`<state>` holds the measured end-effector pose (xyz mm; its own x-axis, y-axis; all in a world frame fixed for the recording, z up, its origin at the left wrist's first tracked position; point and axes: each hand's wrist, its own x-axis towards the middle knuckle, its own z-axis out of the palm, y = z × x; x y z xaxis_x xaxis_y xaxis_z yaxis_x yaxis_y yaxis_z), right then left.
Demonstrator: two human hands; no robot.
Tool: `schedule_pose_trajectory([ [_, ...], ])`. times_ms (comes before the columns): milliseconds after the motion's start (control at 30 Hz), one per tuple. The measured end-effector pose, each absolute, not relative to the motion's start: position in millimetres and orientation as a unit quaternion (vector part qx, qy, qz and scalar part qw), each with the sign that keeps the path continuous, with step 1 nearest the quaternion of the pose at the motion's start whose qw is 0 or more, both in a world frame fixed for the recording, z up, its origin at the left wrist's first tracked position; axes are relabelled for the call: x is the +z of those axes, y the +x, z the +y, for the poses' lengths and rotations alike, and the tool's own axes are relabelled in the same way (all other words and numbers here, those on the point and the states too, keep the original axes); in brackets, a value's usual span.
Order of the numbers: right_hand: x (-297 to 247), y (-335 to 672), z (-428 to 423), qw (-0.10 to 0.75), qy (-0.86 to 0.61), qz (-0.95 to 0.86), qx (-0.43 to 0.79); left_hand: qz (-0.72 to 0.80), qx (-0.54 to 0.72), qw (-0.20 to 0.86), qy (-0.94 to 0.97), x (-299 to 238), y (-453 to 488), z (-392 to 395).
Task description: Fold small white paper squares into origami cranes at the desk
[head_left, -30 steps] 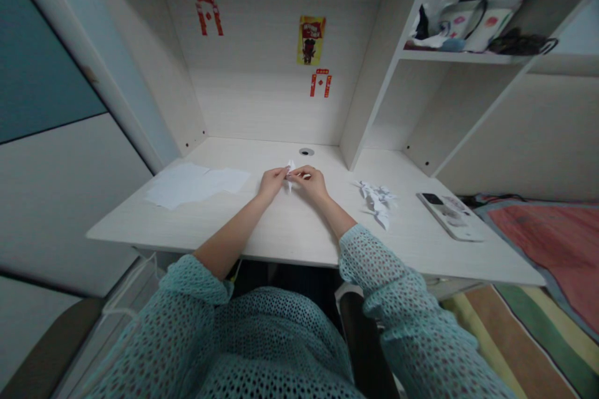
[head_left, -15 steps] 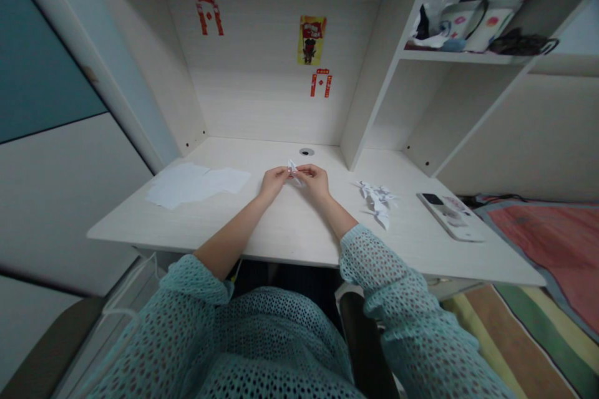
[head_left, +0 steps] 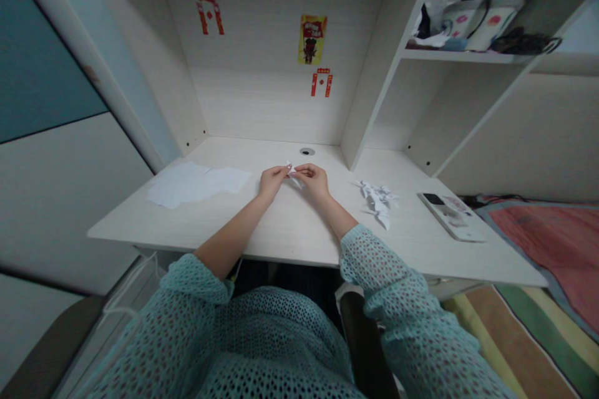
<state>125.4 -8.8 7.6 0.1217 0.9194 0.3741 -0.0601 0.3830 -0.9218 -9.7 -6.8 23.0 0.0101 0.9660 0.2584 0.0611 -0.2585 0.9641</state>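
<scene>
My left hand (head_left: 272, 181) and my right hand (head_left: 314, 181) meet over the middle of the pale desk (head_left: 290, 224). Both pinch a small folded white paper piece (head_left: 292, 173) between their fingertips, just above the desk top. The paper is mostly hidden by my fingers. Both forearms rest on the desk, sleeves of a teal knit top pushed back.
Flat white paper sheets (head_left: 194, 183) lie to the left. A heap of folded white paper figures (head_left: 377, 197) sits to the right, beside a phone (head_left: 450, 216). A cable hole (head_left: 307, 151) is behind my hands. Shelves at upper right hold cups (head_left: 475, 20) and scissors.
The folded paper has dropped a little lower between my fingertips and turned slightly. My hands have stayed in the same place.
</scene>
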Motion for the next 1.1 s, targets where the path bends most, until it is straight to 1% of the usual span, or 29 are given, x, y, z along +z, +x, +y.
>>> schedule_pose_trajectory([
  [133,10,127,-9,0.619,-0.439,-0.522,0.388,0.461,0.551,0.434,0.544,24,-10,-7],
  [300,7,129,-8,0.554,-0.480,-0.563,0.380,0.461,0.545,0.436,0.548,25,-10,-9],
  [500,3,128,-7,0.560,-0.476,-0.581,0.351,0.471,0.525,0.426,0.566,24,-11,-8],
  [867,2,131,-8,0.521,-0.496,-0.648,0.250,0.461,0.511,0.420,0.591,22,-11,-6],
  [1100,-4,127,-5,0.522,-0.483,-0.640,0.293,0.466,0.538,0.398,0.579,22,-12,-6],
])
